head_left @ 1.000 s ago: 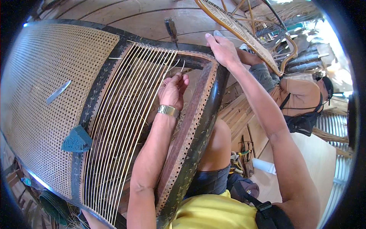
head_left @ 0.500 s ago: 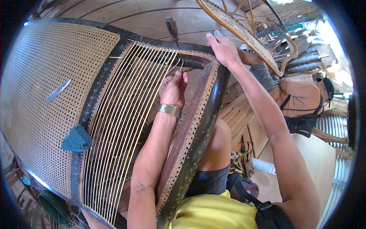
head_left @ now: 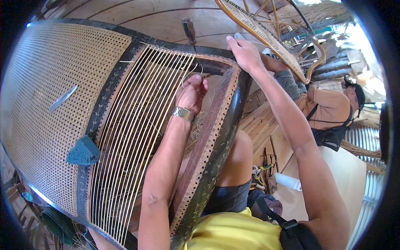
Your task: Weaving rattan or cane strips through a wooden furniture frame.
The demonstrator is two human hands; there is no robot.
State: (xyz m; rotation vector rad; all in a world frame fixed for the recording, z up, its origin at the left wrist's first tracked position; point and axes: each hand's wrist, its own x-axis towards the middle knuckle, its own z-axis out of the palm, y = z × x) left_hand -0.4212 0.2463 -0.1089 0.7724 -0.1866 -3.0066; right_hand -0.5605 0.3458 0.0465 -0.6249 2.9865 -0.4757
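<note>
Thin cane strand [head_left: 202, 70] beside the frame's [head_left: 218, 156] far rail — left hand [head_left: 192, 92] pinching it.
Best drawn evenly taut, kept untwisted; right hand [head_left: 246, 55] is at the frame's corner — its grip I cannot tell.

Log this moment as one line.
Left hand: pinching cane strand | right hand: at corner of dark frame | blade: on woven cane panel

The cane panel [head_left: 41, 129] bears a blade [head_left: 63, 98] and blue sponge [head_left: 83, 151]
</note>
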